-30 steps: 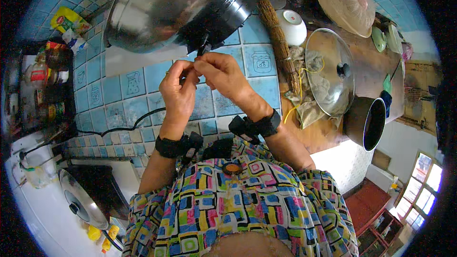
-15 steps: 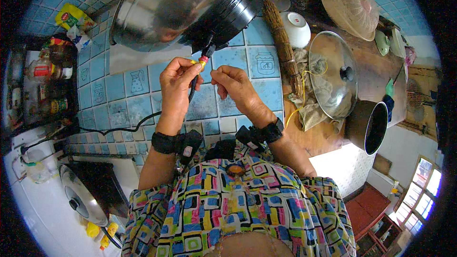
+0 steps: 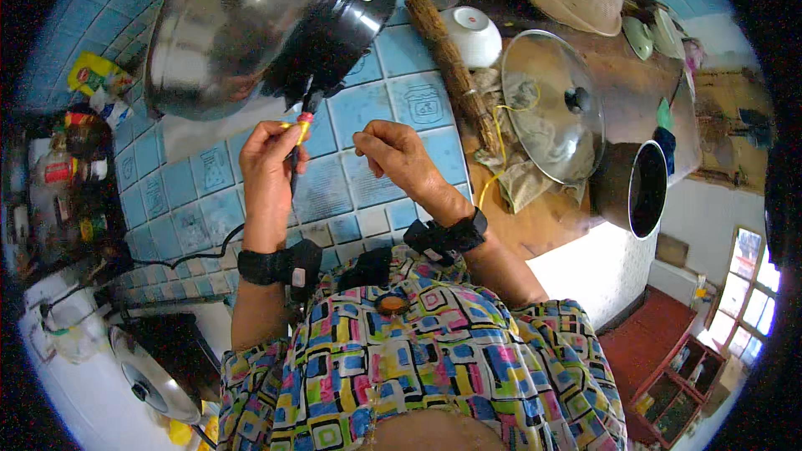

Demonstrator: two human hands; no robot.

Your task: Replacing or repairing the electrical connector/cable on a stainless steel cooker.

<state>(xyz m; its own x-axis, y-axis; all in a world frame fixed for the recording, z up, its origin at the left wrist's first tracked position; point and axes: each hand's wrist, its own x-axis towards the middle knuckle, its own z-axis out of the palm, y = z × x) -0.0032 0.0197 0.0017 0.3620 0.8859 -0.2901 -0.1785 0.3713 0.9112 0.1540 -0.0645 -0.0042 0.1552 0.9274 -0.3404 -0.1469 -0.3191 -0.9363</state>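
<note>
My left hand (image 3: 271,154) grips a black power cord (image 3: 294,165) near its red-and-yellow part (image 3: 302,124), just below the black base (image 3: 330,29) of a large steel pot (image 3: 213,17). The cord's connector is at that base; whether fully plugged in, I cannot tell. To the right of it, apart from my left hand, my right hand (image 3: 405,163) hangs over blue tiles (image 3: 384,58) with curled fingers; what they hold, if anything, is hidden.
On the wooden counter (image 3: 510,225) at right lie a bundle of sticks (image 3: 451,67), white bowl (image 3: 468,38), glass lid (image 3: 543,142), cloth (image 3: 522,196) and dark pot (image 3: 631,188). A shelf of jars (image 3: 63,175) stands left; another lid (image 3: 150,372) is lower left.
My hands were together at the connector and have separated, uncovering the red-and-yellow part in my left fingers; my right hand has moved rightward from it. The whole view has shifted slightly.
</note>
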